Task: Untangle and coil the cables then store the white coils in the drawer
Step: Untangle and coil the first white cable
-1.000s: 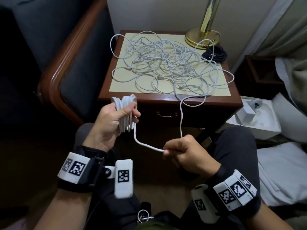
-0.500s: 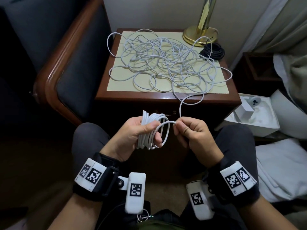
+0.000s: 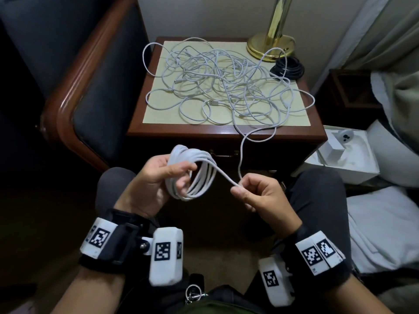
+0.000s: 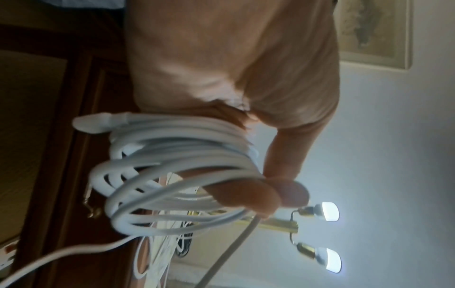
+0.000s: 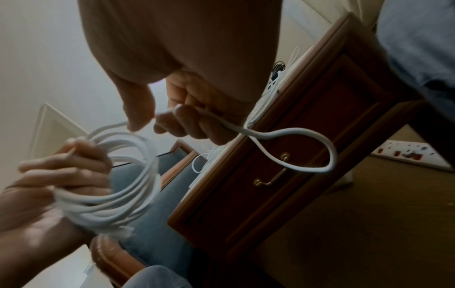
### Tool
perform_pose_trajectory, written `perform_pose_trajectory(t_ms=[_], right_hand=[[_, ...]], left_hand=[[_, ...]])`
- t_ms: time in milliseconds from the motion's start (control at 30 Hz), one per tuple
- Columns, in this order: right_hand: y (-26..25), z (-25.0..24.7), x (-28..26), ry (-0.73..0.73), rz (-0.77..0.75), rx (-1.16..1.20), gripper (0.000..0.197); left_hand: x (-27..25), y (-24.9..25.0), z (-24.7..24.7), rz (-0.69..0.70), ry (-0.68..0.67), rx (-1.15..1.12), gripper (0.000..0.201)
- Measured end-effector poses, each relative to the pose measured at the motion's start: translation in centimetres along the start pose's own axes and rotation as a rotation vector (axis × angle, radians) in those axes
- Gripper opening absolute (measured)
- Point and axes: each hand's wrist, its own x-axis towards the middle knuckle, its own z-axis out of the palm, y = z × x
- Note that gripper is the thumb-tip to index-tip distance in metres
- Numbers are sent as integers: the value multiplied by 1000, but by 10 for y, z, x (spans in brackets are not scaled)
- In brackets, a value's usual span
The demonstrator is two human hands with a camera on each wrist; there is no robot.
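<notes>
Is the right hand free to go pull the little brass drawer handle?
Probably not yet: the right hand pinches the white cable, though nothing blocks the brass drawer handle.

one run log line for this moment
left hand grips white cable coil | right hand pinches its loose strand | white tangle on wooden nightstand | drawer shut

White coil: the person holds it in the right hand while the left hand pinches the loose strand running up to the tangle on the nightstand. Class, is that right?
Not quite: the hands are swapped. The head view shows the left hand holding the white coil, while the right hand pinches the loose strand running up to the tangle on the nightstand.
</notes>
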Motion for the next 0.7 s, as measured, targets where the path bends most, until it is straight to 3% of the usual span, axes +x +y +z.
perform_pose_trajectory(t_ms=[100,200,300,467,533,700], right_hand=[[7,-17,1,3,32,-71,21],[13,-31,5,143,21,-152,25],[13,-39,7,276,-20,-102,25],[9,-24,11,402,-65,-328,24],[5,-13,8,292,-91,-457,18],[-6,15,-3,-239,-62,-645,20]], left_hand=[[-4,10,-18,88,66,-89,37],[-10,23,-32,146,166,-247,12],[-9,32,-40,214,297,-199,37],[-1,29,-31,248,385,-262,24],[1,24,-24,262,389,-244,21],[7,9,-6,242,389,-6,19]])
